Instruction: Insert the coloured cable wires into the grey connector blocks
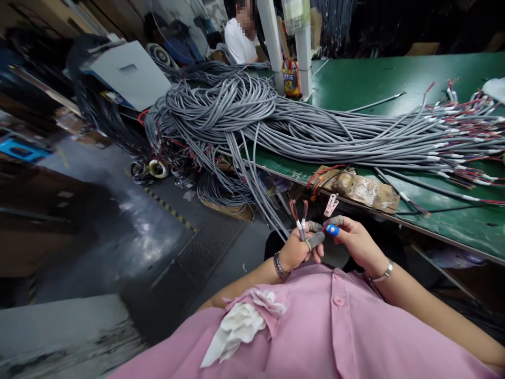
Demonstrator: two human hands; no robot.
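My left hand [299, 248] is closed round two thin grey cable ends [300, 220] that stand upright, each splaying into red and dark stripped wires at the top. Grey finger cots cover its fingertips. My right hand [355, 241] is pinched just to the right, fingertips touching the left hand's, with a blue cot on one finger and a grey one above it. What the right fingers grip is hidden. Both hands hover in front of my pink shirt, below the edge of the green table [453, 221].
A big bundle of grey cables [276, 121] lies across the green table and spills off its left end toward the floor. A pink clip [331, 204] and a taped pad [363, 189] sit at the table edge. Another person in white [240, 39] sits at the back.
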